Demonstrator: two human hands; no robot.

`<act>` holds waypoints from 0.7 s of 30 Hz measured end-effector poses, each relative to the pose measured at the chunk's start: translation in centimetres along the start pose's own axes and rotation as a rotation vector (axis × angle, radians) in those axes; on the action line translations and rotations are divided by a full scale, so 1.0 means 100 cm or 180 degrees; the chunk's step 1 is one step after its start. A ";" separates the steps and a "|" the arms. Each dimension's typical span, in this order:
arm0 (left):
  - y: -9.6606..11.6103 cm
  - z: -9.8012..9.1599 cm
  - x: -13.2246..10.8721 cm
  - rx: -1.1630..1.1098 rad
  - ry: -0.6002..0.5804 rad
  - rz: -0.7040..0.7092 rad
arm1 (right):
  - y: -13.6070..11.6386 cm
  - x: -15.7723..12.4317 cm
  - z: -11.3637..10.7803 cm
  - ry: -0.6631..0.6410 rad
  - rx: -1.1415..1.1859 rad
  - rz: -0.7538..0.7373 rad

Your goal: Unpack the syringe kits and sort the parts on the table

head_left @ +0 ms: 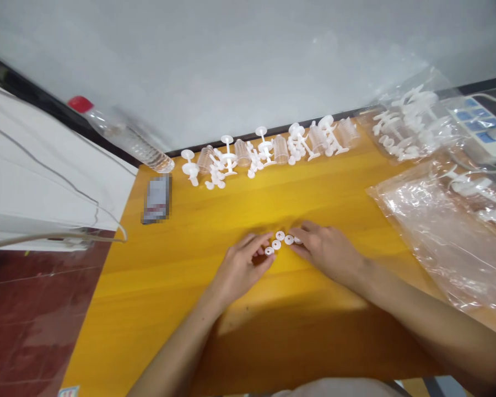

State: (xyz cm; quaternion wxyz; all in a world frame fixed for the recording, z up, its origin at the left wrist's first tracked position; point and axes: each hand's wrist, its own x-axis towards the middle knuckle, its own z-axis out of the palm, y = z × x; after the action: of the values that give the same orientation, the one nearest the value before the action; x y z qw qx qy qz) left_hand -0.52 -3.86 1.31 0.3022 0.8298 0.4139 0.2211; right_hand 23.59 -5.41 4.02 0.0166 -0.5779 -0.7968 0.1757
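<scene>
Several small white plastic discs with star-shaped holes (280,235) lie in a bent row on the yellow wooden table (182,259). My left hand (243,264) has its thumb and fingertips closed around the disc (269,251) at the row's near left end. On the other side, my right hand (324,248) curls its thumb and fingers around the disc (297,240) at the right end, which they partly cover. Between the two hands, a further disc (289,239) rests uncovered.
Along the wall stand groups of white plunger-like parts (228,157) and clear ribbed cylinders (242,153). A red-capped bottle (124,138) leans at the back left, near a blurred dark rectangular object (157,198). Clear plastic bags (434,231) and a power strip (479,124) occupy the right.
</scene>
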 end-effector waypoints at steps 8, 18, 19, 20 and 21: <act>0.026 0.002 0.040 0.1306 -0.0442 -0.0012 | -0.006 0.007 0.005 0.0034 -0.0210 -0.0027; 0.021 0.008 0.058 0.1223 -0.0282 0.0042 | 0.006 0.012 0.006 0.0218 0.0000 -0.0273; 0.021 0.007 0.062 0.1186 -0.0265 0.0044 | 0.012 0.011 -0.003 0.0298 0.0092 -0.0221; 0.024 0.005 0.067 0.1135 -0.0250 0.0048 | 0.020 0.011 -0.016 0.0431 0.0207 -0.0121; 0.028 0.003 0.074 0.1075 -0.0241 0.0068 | 0.031 0.013 -0.033 0.0614 0.0318 0.0045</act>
State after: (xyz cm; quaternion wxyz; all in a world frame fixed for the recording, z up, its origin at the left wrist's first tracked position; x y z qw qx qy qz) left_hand 5.36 0.81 3.82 0.1715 0.8808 0.4246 0.1202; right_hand 26.74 -2.56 5.95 0.1208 -0.5962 -0.7776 0.1589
